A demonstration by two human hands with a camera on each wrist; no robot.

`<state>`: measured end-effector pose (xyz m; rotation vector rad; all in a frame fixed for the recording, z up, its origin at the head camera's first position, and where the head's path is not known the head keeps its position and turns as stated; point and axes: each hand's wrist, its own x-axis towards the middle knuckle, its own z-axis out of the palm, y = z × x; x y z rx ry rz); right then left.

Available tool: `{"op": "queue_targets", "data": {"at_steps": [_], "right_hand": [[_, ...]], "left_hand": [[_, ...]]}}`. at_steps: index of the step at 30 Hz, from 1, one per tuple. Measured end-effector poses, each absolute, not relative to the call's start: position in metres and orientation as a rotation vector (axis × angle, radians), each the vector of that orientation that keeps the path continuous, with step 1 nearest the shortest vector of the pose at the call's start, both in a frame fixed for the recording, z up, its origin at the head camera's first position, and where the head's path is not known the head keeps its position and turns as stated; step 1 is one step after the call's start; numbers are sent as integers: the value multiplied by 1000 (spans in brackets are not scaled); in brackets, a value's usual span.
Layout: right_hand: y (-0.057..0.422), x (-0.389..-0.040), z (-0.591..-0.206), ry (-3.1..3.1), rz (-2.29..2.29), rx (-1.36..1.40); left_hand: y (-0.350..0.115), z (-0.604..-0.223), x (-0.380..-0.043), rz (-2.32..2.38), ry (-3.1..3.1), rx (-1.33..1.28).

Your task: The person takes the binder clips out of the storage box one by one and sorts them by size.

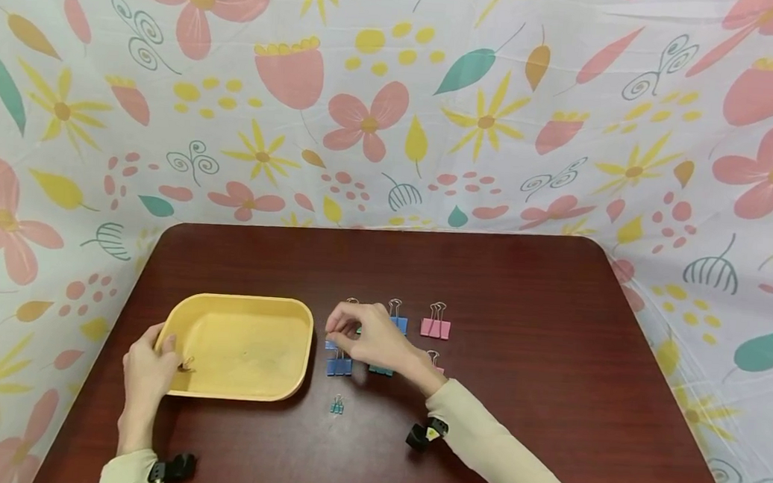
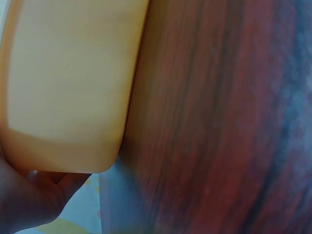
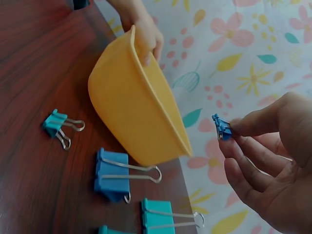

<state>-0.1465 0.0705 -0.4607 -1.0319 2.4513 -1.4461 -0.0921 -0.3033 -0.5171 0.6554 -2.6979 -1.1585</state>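
My left hand point(image 1: 149, 363) grips the left end of a yellow plastic tray point(image 1: 248, 299), thumb over the rim. A small brownish item point(image 1: 187, 364), too small to make out, lies inside by the thumb. My right hand point(image 3: 273, 161) pinches a small blue binder clip point(image 3: 223, 127) between thumb and fingertips, raised just right of the tray. Below that hand on the table are a larger blue binder clip point(image 1: 339, 367), a teal binder clip point(image 3: 158, 214) and a small teal binder clip point(image 1: 338, 405). The hand partly covers some clips in the head view.
Farther right lie a pink binder clip point(image 1: 436, 328), another partly behind the right wrist, and a blue binder clip point(image 1: 399, 322). All rest on a dark red-brown wooden table point(image 1: 524, 296). A flower-print cloth point(image 1: 364, 173) hangs beyond the table's edges.
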Motion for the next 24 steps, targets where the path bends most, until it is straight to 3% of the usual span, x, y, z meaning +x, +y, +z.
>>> {"op": "queue_targets", "data": {"at_steps": [24], "right_hand": [[143,-115,-475,2440,-1268,-818]], "left_hand": [[-305,-517,-94,-1150,-2692,650]]}}
